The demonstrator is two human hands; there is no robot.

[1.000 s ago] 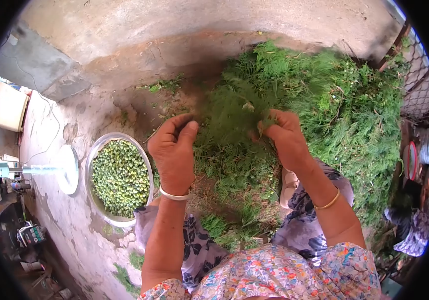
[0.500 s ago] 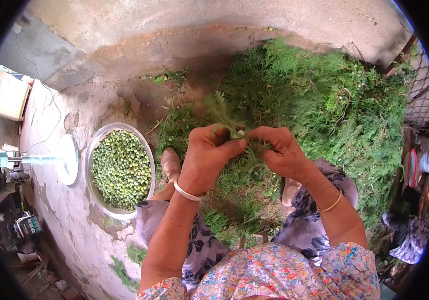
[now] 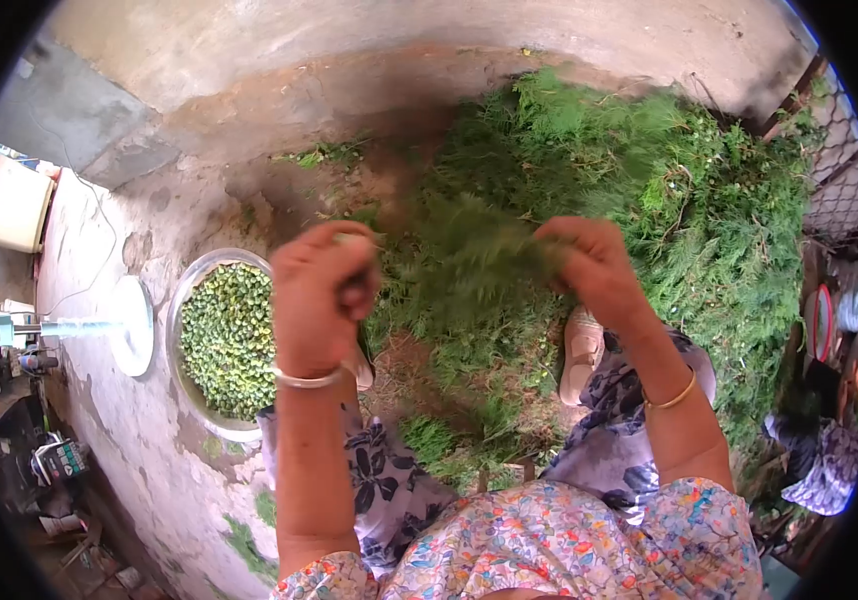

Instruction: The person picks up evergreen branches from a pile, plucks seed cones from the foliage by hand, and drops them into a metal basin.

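My right hand (image 3: 594, 262) is closed on a green evergreen sprig (image 3: 494, 255), which reaches leftward from the fingers and is smeared by motion. My left hand (image 3: 324, 290), wearing a bangle, is curled shut near the basin's right rim, apart from the sprig. A bit of pale green shows at its fingers, too blurred to name. To the left stands a round metal basin (image 3: 181, 375) filled with small green cones (image 3: 229, 345). A large heap of evergreen branches (image 3: 709, 230) covers the ground ahead and to the right.
A white fan (image 3: 134, 325) lies across the left side, its cord on the concrete floor (image 3: 99, 420). Beyond it is a pale box (image 3: 19, 205). A wall (image 3: 399, 50) rises ahead, and wire mesh (image 3: 839, 160) bounds the right. My shoe (image 3: 581, 355) rests beside the cuttings.
My hands were together on the sprig and have parted. The left hand has moved left towards the basin; the right has moved slightly right, keeping the sprig.
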